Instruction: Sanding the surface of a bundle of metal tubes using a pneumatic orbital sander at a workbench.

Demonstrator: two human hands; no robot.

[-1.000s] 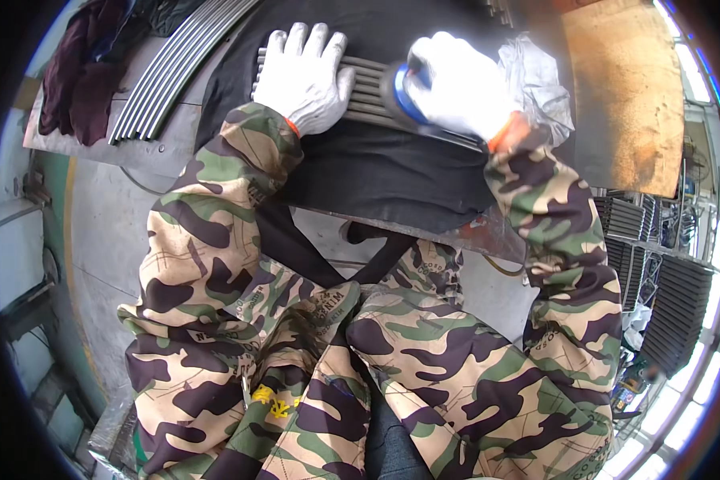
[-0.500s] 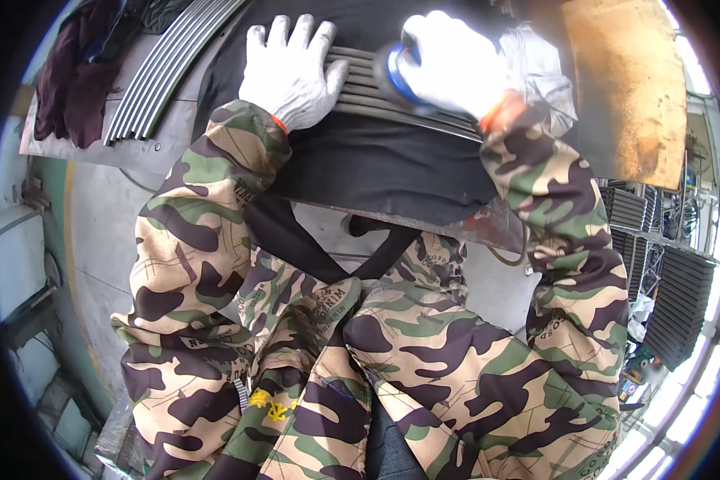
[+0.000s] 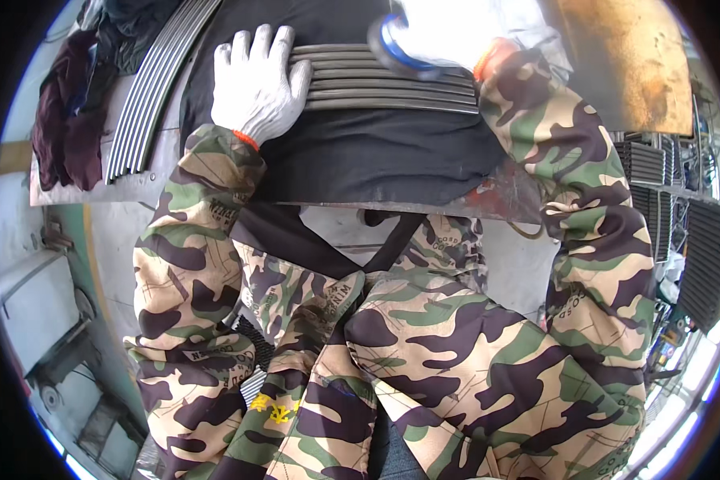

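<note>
rods (image 3: 384,85) part-hidden by spread left hand (image 3: 256,86); cropped right hand (image 3: 446,32) holding blurred blue tool (image 3: 394,46)

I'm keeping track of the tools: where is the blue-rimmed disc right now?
In the head view, the blue-rimmed disc is near the top edge, just right of centre, at the right hand, over the far side of the metal rods.

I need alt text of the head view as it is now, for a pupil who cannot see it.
A white-gloved left hand lies spread on the left end of some metal rods on black cloth, while the gloved right hand holds a round blue tool at their far edge. Farther left, a second row lies beside dark clothes.
</note>
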